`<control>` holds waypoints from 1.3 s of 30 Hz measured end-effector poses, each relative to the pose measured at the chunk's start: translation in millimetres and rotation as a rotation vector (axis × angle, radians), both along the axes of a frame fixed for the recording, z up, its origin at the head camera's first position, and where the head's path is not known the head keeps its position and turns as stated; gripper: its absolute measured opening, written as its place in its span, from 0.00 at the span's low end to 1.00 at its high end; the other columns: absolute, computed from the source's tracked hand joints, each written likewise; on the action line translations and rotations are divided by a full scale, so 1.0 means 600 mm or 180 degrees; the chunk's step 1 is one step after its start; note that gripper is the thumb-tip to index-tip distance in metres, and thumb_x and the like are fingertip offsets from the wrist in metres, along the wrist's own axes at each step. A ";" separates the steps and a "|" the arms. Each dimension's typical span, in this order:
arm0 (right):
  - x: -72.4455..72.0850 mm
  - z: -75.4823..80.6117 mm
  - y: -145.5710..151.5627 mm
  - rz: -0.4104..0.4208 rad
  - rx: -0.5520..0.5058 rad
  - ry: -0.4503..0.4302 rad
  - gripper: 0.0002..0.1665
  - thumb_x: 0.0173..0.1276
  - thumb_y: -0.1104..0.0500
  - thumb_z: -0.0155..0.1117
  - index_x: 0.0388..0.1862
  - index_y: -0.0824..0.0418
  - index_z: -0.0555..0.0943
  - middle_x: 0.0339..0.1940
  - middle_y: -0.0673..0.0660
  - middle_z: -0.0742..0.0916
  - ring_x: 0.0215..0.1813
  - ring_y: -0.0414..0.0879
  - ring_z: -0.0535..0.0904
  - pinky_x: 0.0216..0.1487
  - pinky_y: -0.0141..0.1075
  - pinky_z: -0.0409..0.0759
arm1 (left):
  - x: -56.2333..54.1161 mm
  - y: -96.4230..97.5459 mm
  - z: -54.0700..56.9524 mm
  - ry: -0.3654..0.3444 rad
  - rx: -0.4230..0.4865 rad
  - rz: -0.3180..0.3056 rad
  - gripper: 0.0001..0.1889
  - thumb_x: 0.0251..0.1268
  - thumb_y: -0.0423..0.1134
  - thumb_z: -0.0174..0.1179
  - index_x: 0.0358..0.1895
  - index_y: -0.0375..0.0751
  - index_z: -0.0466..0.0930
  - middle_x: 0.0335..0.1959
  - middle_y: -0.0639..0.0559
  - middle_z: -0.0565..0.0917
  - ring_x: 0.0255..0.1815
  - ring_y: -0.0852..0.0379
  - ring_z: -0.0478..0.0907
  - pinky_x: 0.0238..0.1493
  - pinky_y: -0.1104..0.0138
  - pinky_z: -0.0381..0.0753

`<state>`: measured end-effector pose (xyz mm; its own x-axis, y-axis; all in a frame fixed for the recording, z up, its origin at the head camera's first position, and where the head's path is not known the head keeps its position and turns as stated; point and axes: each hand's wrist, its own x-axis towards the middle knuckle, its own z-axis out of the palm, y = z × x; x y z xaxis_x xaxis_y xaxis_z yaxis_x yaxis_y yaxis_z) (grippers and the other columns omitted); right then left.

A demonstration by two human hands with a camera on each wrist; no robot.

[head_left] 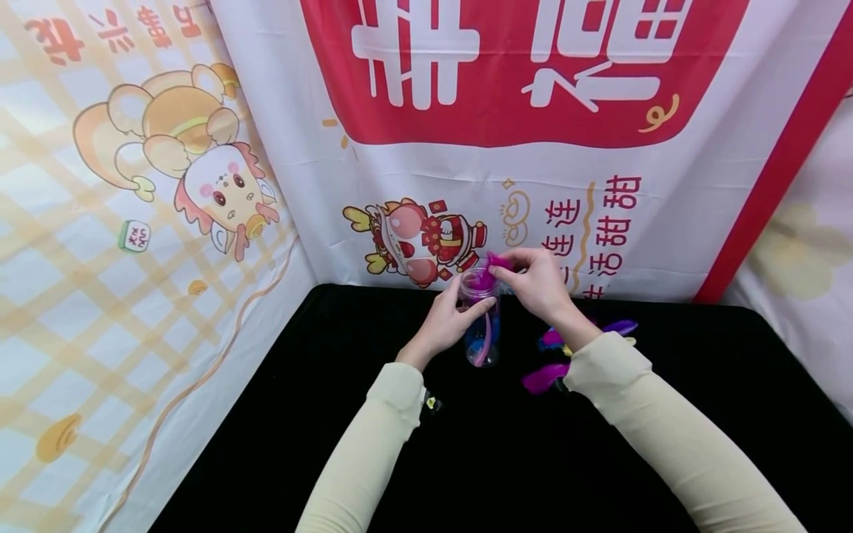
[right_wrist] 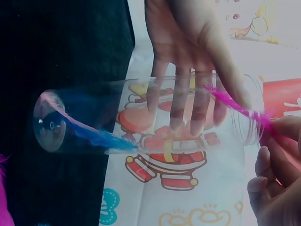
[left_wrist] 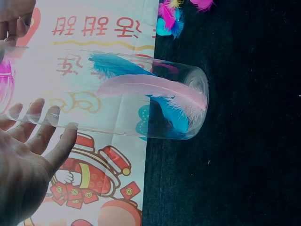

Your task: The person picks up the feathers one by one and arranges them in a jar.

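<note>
My left hand (head_left: 443, 322) grips a clear plastic jar (head_left: 492, 355) near its mouth, thumb on the near side and fingers around the far side. The jar's mouth is uncovered. At the rim, my right hand (head_left: 538, 283) pinches a magenta feather (right_wrist: 230, 102) between thumb and fingers. Its tip reaches inside the jar in the right wrist view, while its other end is hidden by the fingers. Lower in the jar lie a pale pink feather (left_wrist: 141, 85) and a blue feather (left_wrist: 171, 117), both reaching toward the base.
Several loose feathers lie on the black tabletop (head_left: 480, 459) by the right forearm, among them a magenta feather (head_left: 541, 380) and a purple feather (head_left: 621, 326). A printed cloth backdrop (head_left: 413, 170) stands right behind the table, with another cloth wall (head_left: 133, 311) on the left.
</note>
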<state>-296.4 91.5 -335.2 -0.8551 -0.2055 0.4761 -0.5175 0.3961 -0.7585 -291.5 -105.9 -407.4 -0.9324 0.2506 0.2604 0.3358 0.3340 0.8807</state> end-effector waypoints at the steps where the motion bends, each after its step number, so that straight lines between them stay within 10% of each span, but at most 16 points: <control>1: 0.000 -0.001 -0.002 0.0007 0.0000 0.0014 0.08 0.67 0.60 0.74 0.41 0.64 0.90 0.35 0.58 0.91 0.36 0.47 0.84 0.34 0.31 0.79 | 0.000 0.000 0.000 -0.0004 0.0002 0.0001 0.37 0.70 0.60 0.64 0.77 0.54 0.62 0.64 0.52 0.80 0.63 0.59 0.78 0.61 0.60 0.80; 27: 0.000 0.011 0.000 0.0004 0.0389 0.0110 0.06 0.67 0.59 0.74 0.40 0.61 0.91 0.35 0.56 0.91 0.37 0.49 0.83 0.35 0.36 0.77 | -0.001 0.000 -0.003 0.0048 -0.0008 -0.0009 0.36 0.70 0.58 0.64 0.76 0.54 0.63 0.64 0.53 0.80 0.63 0.59 0.78 0.61 0.61 0.80; 39: 0.001 0.028 0.017 0.0070 0.0532 -0.0398 0.12 0.73 0.54 0.69 0.44 0.62 0.91 0.42 0.58 0.91 0.39 0.48 0.82 0.38 0.39 0.79 | -0.001 0.000 -0.002 0.0028 -0.0012 0.0000 0.36 0.70 0.59 0.64 0.76 0.54 0.63 0.65 0.53 0.80 0.63 0.59 0.78 0.63 0.60 0.79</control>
<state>-296.0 101.4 -318.7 -0.8997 -0.2920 0.3244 -0.4335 0.5113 -0.7420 -291.9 -106.1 -408.6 -0.9300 0.2518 0.2677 0.3436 0.3374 0.8764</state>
